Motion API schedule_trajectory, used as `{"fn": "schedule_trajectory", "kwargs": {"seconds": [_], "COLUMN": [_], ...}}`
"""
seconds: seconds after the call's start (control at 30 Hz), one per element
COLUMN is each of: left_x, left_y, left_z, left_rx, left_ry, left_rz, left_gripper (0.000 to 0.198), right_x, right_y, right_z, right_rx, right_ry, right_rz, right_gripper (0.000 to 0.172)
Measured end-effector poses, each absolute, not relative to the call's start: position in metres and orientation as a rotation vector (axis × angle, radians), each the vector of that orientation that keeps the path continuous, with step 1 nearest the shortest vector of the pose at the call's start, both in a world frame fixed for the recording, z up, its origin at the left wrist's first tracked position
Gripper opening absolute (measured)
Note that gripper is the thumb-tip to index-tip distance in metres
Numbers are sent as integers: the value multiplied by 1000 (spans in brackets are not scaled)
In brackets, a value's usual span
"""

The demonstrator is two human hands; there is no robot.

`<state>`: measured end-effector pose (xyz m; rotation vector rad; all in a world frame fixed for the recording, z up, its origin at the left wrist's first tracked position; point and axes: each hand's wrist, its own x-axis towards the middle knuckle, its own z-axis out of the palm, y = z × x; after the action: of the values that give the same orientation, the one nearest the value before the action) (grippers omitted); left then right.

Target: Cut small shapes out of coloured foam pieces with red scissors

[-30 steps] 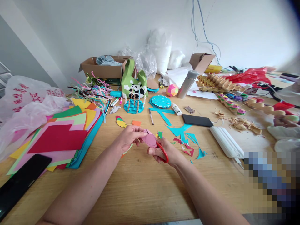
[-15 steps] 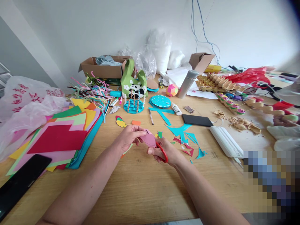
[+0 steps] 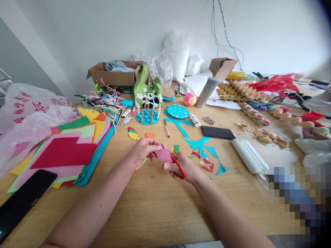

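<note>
My left hand [image 3: 146,151] pinches the left edge of a small pink paper piece [image 3: 164,155] that carries a drawn outline. My right hand [image 3: 181,167] is closed round the red handles of a pair of scissors [image 3: 180,168]. The scissors' blades lie at the pink piece, mostly hidden by it; a dark tip shows at its upper edge. Just beyond the hands lie an orange paper piece [image 3: 150,135] and a few cut shapes in red, green and yellow [image 3: 133,135]. Small green scraps [image 3: 176,148] lie behind the pink piece.
Coloured sheets [image 3: 62,151] are stacked at left, with a black phone [image 3: 28,203] over their near corner. Blue offcuts [image 3: 200,143], a black power bank [image 3: 217,132] and a white device [image 3: 250,156] lie at right. Further back stand a green panda bag [image 3: 148,89] and a grey bottle [image 3: 207,92].
A dark scissor tip now shows at the upper edge of the pink paper, and the paper has tilted slightly. Both hands keep nearly the same place.
</note>
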<state>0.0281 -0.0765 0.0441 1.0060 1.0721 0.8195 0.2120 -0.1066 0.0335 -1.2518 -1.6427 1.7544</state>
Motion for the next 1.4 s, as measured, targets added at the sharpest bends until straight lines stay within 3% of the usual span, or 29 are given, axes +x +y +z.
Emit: {"fn": "schedule_trajectory", "kwargs": {"seconds": [1.4], "left_x": [28], "left_y": [-79], "left_z": [48], "left_rx": [1054], "left_ry": [1086], "left_rz": [794], "left_gripper": [23], "right_x": [211], "right_y": [-107], "right_z": [39], "right_rx": [-1257], "right_ry": [-1687], "right_rz": [1723], "right_gripper": [59]}}
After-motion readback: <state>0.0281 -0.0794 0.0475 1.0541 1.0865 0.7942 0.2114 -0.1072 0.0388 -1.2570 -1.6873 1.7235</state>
